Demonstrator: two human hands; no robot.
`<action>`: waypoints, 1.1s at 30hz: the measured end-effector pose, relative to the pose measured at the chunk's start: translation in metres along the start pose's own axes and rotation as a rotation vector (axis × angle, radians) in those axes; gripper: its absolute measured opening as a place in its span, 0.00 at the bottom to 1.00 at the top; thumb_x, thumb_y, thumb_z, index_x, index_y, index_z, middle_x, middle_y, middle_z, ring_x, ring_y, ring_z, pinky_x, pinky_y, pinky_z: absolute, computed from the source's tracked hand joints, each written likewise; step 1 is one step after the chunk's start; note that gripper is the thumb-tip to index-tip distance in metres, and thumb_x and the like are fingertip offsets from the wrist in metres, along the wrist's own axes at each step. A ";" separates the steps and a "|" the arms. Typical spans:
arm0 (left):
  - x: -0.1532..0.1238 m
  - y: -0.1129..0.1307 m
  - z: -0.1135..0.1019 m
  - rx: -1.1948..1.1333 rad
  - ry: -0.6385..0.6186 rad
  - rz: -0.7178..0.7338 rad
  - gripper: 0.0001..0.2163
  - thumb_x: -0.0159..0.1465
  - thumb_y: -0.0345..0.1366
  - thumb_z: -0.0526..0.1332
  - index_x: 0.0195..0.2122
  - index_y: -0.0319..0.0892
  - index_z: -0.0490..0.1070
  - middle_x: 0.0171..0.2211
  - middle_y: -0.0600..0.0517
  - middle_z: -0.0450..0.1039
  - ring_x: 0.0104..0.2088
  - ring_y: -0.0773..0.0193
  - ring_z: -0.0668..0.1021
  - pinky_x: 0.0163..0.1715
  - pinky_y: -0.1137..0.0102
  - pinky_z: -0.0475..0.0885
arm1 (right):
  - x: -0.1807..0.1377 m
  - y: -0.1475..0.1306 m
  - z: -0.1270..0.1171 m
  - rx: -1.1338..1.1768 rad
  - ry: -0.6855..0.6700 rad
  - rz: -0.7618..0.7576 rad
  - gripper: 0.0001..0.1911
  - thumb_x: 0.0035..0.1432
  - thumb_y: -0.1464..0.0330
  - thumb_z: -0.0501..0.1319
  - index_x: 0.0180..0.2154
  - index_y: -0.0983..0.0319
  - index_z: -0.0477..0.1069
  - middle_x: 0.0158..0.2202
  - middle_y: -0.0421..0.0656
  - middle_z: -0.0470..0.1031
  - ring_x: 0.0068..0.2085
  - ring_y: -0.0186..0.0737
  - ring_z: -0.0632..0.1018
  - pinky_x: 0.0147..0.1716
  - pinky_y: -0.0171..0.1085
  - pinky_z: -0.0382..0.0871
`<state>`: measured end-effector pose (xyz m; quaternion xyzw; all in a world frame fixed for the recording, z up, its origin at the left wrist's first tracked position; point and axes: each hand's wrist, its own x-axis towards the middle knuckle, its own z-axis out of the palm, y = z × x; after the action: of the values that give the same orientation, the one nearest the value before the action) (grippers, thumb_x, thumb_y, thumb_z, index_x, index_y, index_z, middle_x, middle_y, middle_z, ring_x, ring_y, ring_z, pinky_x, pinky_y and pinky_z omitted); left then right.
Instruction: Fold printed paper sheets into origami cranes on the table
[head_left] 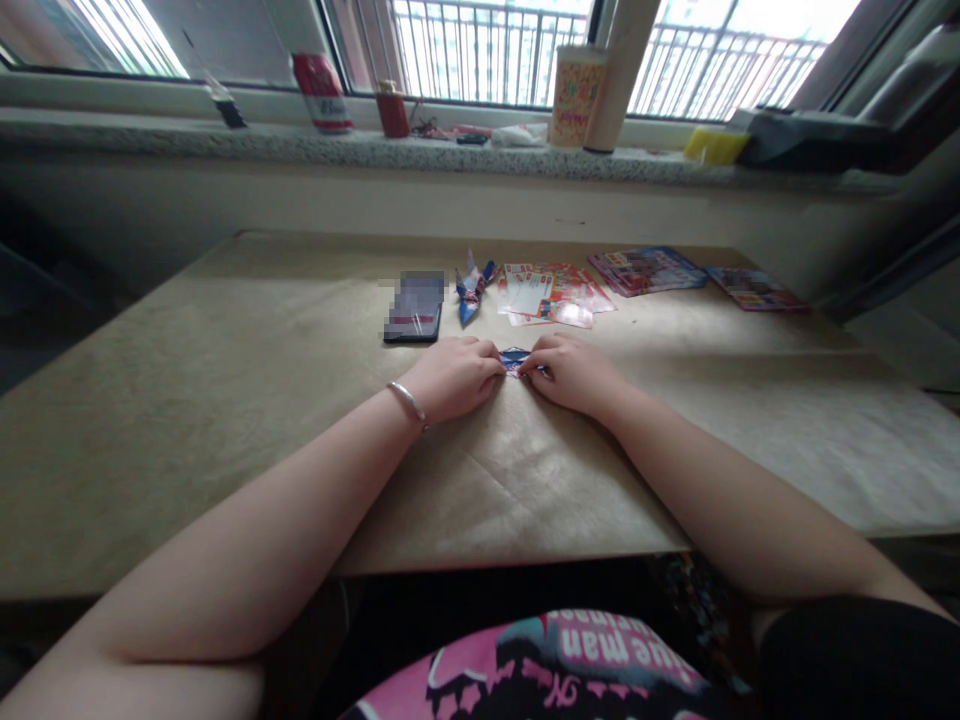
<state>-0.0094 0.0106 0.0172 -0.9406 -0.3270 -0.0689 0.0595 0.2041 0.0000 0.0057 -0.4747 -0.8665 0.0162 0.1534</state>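
A small piece of folded paper (514, 358), blue with white and red print, lies on the table between my hands. My left hand (466, 374), with a silver bangle at the wrist, pinches its left end. On the other end the fingers of my right hand (564, 368) are closed. Most of the paper is covered by my fingertips. Just beyond it rests a folded paper crane (471, 290) in similar blue, white and red. A dark phone (416, 308) lies to the left of the crane, close to my left hand.
Loose printed sheets (531, 292) in red and white lie right of the crane. Farther right are a stack of colourful leaflets (649, 270) and a smaller stack (757, 288). Along the windowsill (262, 148) stand a red can (322, 92), a patterned cup (576, 98) and a yellow object (716, 147).
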 end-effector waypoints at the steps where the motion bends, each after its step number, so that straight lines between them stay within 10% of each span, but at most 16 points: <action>1: -0.001 -0.002 0.000 -0.018 0.001 0.001 0.14 0.66 0.33 0.54 0.43 0.42 0.79 0.45 0.47 0.77 0.43 0.58 0.78 0.47 0.63 0.74 | 0.000 0.001 0.000 0.005 0.001 -0.005 0.13 0.59 0.68 0.58 0.39 0.54 0.81 0.40 0.42 0.79 0.43 0.43 0.76 0.39 0.40 0.67; 33: 0.000 -0.013 0.005 -0.205 0.047 -0.024 0.13 0.63 0.31 0.55 0.38 0.41 0.81 0.42 0.49 0.80 0.42 0.62 0.79 0.49 0.66 0.73 | -0.003 0.025 -0.006 0.100 0.006 -0.099 0.11 0.55 0.70 0.61 0.36 0.57 0.82 0.36 0.43 0.79 0.38 0.42 0.75 0.43 0.41 0.69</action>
<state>-0.0172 0.0210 0.0133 -0.9359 -0.3280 -0.1250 -0.0303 0.2281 0.0107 0.0066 -0.4230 -0.8866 0.0505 0.1804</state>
